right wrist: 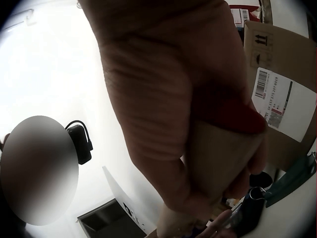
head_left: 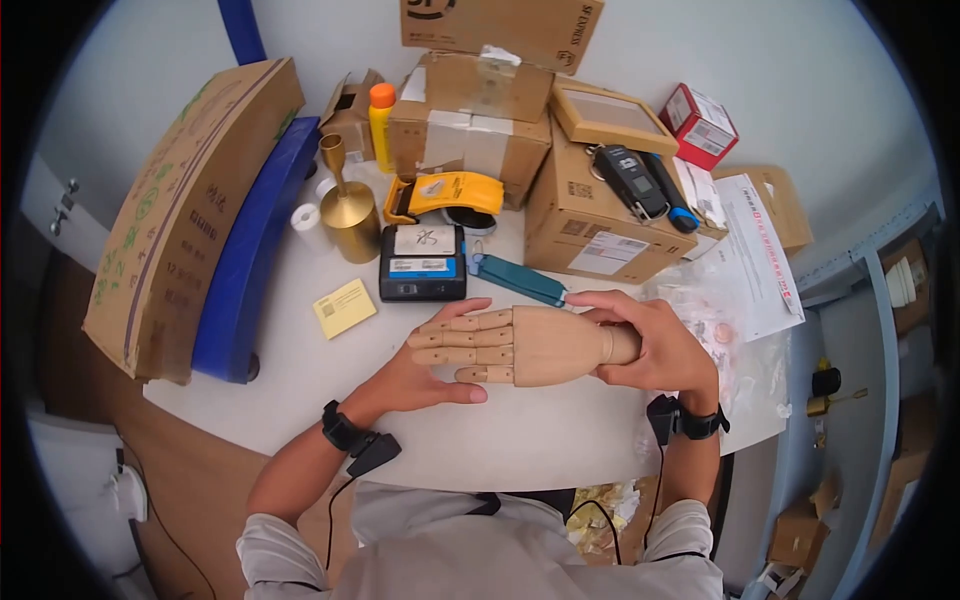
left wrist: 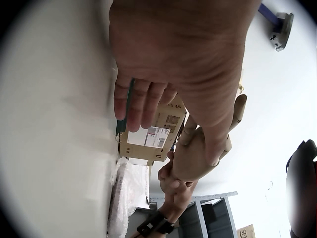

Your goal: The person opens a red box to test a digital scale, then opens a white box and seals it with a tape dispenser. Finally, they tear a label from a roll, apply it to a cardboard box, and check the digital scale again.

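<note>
A jointed wooden hand model [head_left: 560, 347] is held level above the white table, its fingers pointing left. My right hand [head_left: 665, 345] grips it around the narrow wrist and base. The right wrist view shows the fingers curled about the pale wooden base [right wrist: 218, 151], which has a red end face. My left hand [head_left: 405, 380] lies under and beside the model's fingers, with its own fingers extended and thumb apart. In the left wrist view the left fingers [left wrist: 146, 106] are straight, and the thumb overlaps the wooden model [left wrist: 190, 158].
Behind the model are a black label printer [head_left: 423, 265], a green strap-like item [head_left: 520, 280] and yellow notes [head_left: 344, 308]. Cardboard boxes [head_left: 590, 220] stand at the back, with a brass piece [head_left: 350, 220] left of the printer. Clear plastic wrap [head_left: 700, 310] lies at right.
</note>
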The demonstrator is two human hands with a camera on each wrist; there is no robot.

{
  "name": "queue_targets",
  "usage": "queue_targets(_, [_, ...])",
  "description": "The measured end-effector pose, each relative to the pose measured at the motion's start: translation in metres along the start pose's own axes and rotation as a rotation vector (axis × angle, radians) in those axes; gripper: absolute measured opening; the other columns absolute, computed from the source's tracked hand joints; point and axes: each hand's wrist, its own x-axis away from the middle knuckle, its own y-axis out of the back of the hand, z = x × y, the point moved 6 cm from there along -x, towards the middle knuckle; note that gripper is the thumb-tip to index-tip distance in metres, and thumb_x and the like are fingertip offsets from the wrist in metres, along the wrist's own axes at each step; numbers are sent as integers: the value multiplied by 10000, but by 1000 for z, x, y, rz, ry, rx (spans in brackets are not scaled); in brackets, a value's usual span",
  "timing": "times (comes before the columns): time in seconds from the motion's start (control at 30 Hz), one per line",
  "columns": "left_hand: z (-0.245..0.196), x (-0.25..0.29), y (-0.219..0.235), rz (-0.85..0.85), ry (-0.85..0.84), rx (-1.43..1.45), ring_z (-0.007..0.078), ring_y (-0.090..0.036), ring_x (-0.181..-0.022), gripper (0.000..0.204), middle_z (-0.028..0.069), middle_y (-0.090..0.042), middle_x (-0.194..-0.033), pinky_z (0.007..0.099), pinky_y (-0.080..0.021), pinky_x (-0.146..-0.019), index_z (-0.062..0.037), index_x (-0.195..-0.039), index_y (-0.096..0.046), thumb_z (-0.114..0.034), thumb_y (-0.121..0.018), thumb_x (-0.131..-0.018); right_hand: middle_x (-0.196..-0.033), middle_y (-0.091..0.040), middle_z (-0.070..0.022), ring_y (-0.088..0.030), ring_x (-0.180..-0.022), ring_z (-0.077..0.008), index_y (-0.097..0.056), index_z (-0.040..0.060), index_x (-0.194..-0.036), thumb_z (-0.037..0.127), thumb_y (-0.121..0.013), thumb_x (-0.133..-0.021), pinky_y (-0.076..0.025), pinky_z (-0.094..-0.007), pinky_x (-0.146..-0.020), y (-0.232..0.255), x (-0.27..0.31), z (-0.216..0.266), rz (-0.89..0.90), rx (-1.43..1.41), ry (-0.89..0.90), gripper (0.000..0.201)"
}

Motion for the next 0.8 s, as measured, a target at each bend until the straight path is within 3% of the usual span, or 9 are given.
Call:
queue_targets(0.1, [6,1,4,-40,-50,178,189,-501,-1346,965,73,-546,-1447,373,-413,-1140,-84,-1549,-371,-247,-911,-766,-1039,-746,-154,-722,-933,-358,-586,159,-1409,42,-775,-663,-571,-367,-859,-16,-10,-7,-8,56,2,778])
queue_targets(0.17, [-1,2,3,-63,-64,207,179,-546,-1278,846,73,-562,-1417,347,-495,-1040,-87,-1536,-396,-245,-853,-842,-1020,-739,-165,-717,-922,-367,-592,155,-1395,49,-773,-656,-572,-372,-844,-23,-15,-12,-6,83,-9,769])
queue_targets(0.23, [2,3,2,-84,95,464,146,-626,-1092,692,76,-609,-1330,295,-564,-836,-75,-1529,-399,-226,-744,-948,-1001,-731,-175,-712,-911,-375,-598,151,-1382,56,-771,-648,-574,-377,-829,-28,-19,-16,-16,109,-26,760])
queue_targets(0.27, [2,2,3,-93,102,464,146,-626,-1092,692,76,-609,-1330,295,-564,-836,-75,-1529,-399,-226,-744,-948,-986,-723,-187,-707,-905,-379,-604,131,-1359,65,-772,-643,-575,-385,-812,-32,-21,-19,1,153,-28,738])
queue_targets(0.33, [5,1,1,-71,159,432,107,-641,-903,569,75,-644,-1242,257,-551,-677,-60,-1527,-399,-199,-629,-1025,-971,-715,-199,-703,-898,-382,-609,111,-1336,74,-773,-638,-575,-392,-796,-40,-21,-27,19,187,-32,718])
queue_targets(0.4, [4,-1,1,-90,171,404,123,-654,-890,577,85,-650,-1237,262,-558,-670,-57,-1527,-406,-238,-621,-1024,-953,-714,-187,-697,-868,-378,-622,73,-1258,96,-788,-644,-572,-408,-754,-46,-21,-32,-34,291,104,636])
queue_targets(0.57, [7,2,4,-148,237,318,146,-675,-874,598,110,-648,-1257,271,-568,-655,-40,-1538,-396,-372,-523,-1057,-915,-713,-151,-697,-818,-366,-623,68,-1187,124,-814,-664,-564,-417,-712,-65,-19,-46,-91,362,77,560])
queue_targets(0.67, [8,1,5,-153,179,472,151,-680,-844,641,116,-653,-1261,274,-572,-652,-24,-1534,-404,-476,-403,-1079,-904,-713,-143,-698,-804,-361,-623,77,-1177,132,-819,-678,-562,-413,-696,-66,-19,-45,-145,330,124,539])
queue_targets(0.8, [6,1,7,-155,250,312,155,-683,-861,698,118,-661,-1249,277,-571,-652,-18,-1519,-433,-549,-336,-1076,-910,-718,-138,-702,-807,-353,-630,78,-1168,121,-814,-687,-565,-402,-698,-71,-20,-53,-164,284,147,517])
